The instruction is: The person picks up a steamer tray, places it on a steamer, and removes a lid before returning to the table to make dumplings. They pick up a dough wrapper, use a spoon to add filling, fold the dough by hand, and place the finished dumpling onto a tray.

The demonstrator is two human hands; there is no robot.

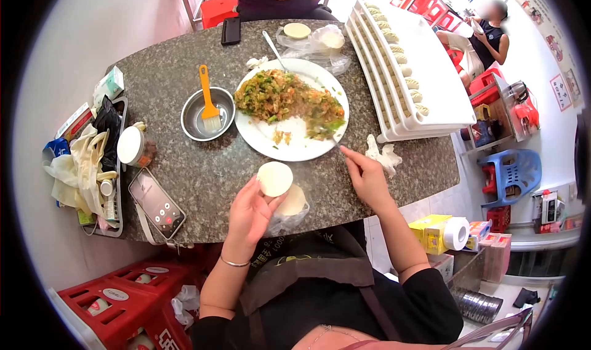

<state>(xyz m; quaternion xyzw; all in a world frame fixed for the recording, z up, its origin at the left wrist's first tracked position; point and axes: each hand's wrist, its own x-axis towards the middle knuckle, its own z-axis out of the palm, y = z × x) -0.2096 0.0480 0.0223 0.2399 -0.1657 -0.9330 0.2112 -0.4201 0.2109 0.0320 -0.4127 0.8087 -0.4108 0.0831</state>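
A round dumpling wrapper point(274, 179) rests on the fingers of my left hand point(249, 209), with the thumb at its edge. My right hand point(368, 176) is closed on a thin metal utensil point(336, 142), whose far end is hidden in the filling at the plate's near right edge. The chopped vegetable filling point(271, 96) covers much of a large white plate point(280, 150). Another utensil point(271, 45) leans into the filling from the back. More round wrappers point(292, 201) lie in a plastic bag just beneath my left hand.
A metal bowl point(189, 117) with an orange brush point(207, 97) stands left of the plate. Stacked white trays point(431, 85) of dumplings occupy the table's right. A phone point(157, 202), a lidded jar point(130, 145) and a cluttered basket point(121, 193) line the left. Across sits another person point(277, 2).
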